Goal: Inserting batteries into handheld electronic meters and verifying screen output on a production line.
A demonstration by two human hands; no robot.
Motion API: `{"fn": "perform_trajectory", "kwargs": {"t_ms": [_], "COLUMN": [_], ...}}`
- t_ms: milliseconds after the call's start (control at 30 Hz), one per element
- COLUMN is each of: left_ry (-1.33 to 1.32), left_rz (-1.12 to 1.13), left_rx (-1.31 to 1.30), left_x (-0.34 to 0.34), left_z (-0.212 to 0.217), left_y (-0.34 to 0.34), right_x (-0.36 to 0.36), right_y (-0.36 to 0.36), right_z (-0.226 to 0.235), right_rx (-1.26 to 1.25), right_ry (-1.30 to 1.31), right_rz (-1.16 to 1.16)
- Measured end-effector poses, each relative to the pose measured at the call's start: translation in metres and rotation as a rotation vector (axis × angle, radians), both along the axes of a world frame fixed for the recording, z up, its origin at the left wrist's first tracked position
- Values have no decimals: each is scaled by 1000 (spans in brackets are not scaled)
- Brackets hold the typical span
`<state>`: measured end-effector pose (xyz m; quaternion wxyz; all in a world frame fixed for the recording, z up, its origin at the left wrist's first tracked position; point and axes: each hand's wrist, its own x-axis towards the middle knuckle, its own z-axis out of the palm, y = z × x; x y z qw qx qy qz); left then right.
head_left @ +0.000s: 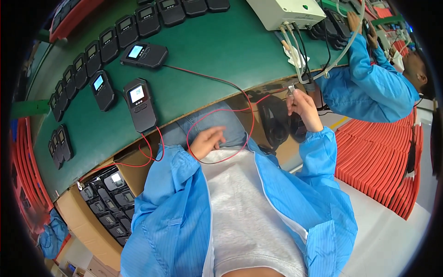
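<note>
My right hand [303, 110] is closed in a pinch on a small metal clip [290, 89] at the table's front edge, where a red wire [253, 117] ends. That wire loops over my lap and past my left hand [207, 141], which rests above my thigh with its fingers loosely stretched and holds nothing. Nearest the edge on the green table lies a black handheld meter [142, 108] with a lit screen and wires at its lower end. Behind it is a second lit black meter [145, 55] with a lead running right. A third lit meter [102, 90] lies to the left.
Several dark meters [108, 45] stand in a curved row along the green table [198, 44]. At the far right are a white box [286, 11] with cables and tubes and a co-worker in a blue jacket [364, 92]. A carton [87, 221] of black devices sits below left; stacked red trays [378, 161] stand right.
</note>
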<state>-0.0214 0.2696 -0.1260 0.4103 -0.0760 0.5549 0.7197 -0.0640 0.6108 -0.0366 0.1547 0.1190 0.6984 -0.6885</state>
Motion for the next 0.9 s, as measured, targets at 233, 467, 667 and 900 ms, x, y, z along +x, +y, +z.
{"fn": "perform_trajectory", "kwargs": {"t_ms": [233, 467, 667, 900], "left_ry": [406, 571, 637, 802], "left_rz": [-333, -317, -304, -320], "left_rx": [-160, -245, -300, -535], "left_x": [1, -2, 12, 41], "left_z": [-18, -10, -29, -55], "left_y": [-15, -20, -36, -98], "right_x": [-8, -16, -15, -43], "right_y": [-10, -6, -32, -41], "right_z": [11, 9, 13, 81], "right_rx": [-4, -65, -55, 1075], "right_ry": [-30, -85, -43, 37], "right_rz": [-72, -101, -234, 103]}}
